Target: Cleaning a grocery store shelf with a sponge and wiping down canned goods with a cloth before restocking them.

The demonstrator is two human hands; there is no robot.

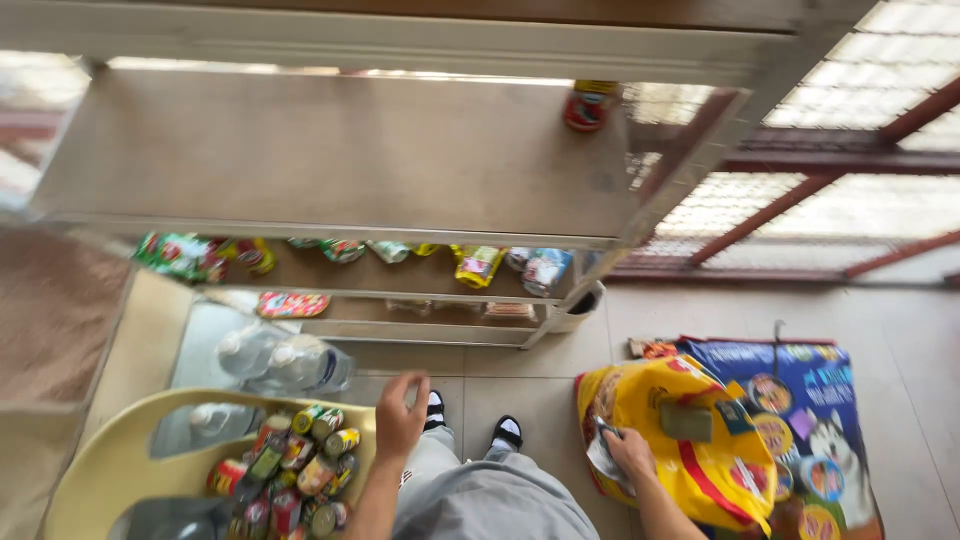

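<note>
At the near edge of the view, your gray-trousered legs stand on pale floor tiles, two feet in dark slippers with white socks pointing far. Your left hand hovers above the near right rim of a pale yellow plastic basket, fingers loosely curled and apart, its grip empty and touching nothing. Inside that basket lies a heap of small round cans with glossy red, green and yellow labels, too jumbled to count exactly, though well over ten. Just far of them lie three clear plastic water bottles, one partly within the basket and two beyond its rim.

To your right, your right hand rests on the left side of a large yellow bag of crinkled glossy plastic, the fingers closed on a fold of its top edge with something grayish under them. Touching that bag on its right lies one blue bag, flat and shiny, printed with a dog and round badges.

Farther off stands a shelf unit of dull gray metal boards. Its top board carries a single red can at the far right corner. The next board down holds a row of soft packets in green, yellow, red and blue, roughly eight. Another red packet lies on the board below. Far right, a window grille with reddish bars lets in bright light.
</note>
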